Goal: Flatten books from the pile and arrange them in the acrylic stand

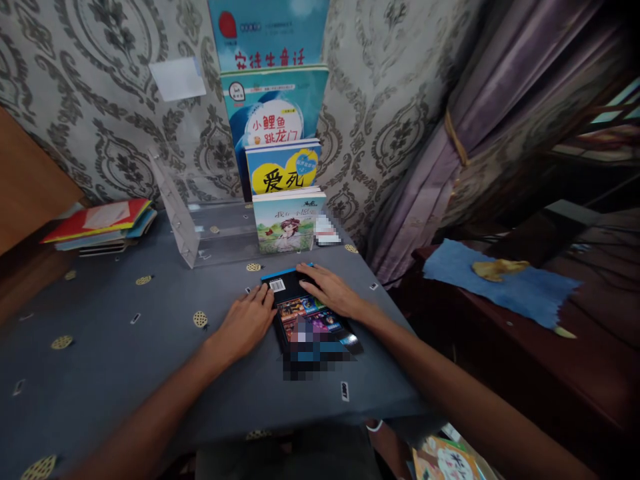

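A dark book (289, 291) lies on the cloth-covered table, its back cover up, with a white barcode, rows of small colourful pictures and a blue top edge. Part of its lower end is blurred out. At its left edge rests my left hand (253, 312), fingers bent together against the cover. My right hand (329, 288) grips the upper right side, its thumb and fingers on the cover. The undersides of both hands are hidden. Just beyond stands a clear stepped display rack (225, 233), with a pale green book (290, 230) at its front.
Behind it rise a blue-and-yellow book (280, 175), a teal book (273, 100) and another blue book (270, 33). A stack of folders (105, 223) lies at left. A blue cloth (495, 280) covers part of a dark surface at right. More books (450, 460) sit below the table's edge.
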Demonstrator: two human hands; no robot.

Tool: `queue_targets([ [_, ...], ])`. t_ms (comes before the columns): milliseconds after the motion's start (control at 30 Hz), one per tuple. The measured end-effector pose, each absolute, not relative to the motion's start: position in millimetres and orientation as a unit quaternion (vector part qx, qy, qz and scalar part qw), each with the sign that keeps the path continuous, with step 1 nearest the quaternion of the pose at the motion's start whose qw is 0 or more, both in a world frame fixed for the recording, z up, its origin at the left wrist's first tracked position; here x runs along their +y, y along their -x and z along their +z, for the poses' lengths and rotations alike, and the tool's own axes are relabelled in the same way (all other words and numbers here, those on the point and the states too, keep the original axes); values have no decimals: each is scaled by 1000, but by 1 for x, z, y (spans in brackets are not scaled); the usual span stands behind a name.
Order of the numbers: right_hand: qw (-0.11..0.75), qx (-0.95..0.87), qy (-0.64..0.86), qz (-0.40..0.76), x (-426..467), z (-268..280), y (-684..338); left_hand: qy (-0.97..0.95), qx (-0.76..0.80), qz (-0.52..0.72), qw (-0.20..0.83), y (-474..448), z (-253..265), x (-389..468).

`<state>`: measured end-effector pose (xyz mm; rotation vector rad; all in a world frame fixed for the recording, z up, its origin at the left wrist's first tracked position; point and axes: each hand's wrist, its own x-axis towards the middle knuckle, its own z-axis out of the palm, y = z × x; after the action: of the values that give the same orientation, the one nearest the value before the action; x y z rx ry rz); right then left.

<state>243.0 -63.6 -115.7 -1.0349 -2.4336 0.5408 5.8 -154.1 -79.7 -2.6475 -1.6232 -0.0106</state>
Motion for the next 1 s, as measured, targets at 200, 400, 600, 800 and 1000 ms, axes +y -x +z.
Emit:
queue_targets([
  [200,264,-864,393,172,-47,-133,-264,848,-528,2,33,-9,-79,-154],
  [400,281,-867,377,164,-45,-133,-263,856,-504,-80,87,-7,-85,-142],
  [600,292,-868,370,155,-45,-133,-262,876,-450,-171,9,-22,-100,-118],
  [800,295,-871,363,152,-44,-135,-264,881,-439,-165,-61,-29,-114,-94],
  [1000,300,-866,371,151,-49,-134,-267,877,-442,-172,-75,-25,-115,-91],
])
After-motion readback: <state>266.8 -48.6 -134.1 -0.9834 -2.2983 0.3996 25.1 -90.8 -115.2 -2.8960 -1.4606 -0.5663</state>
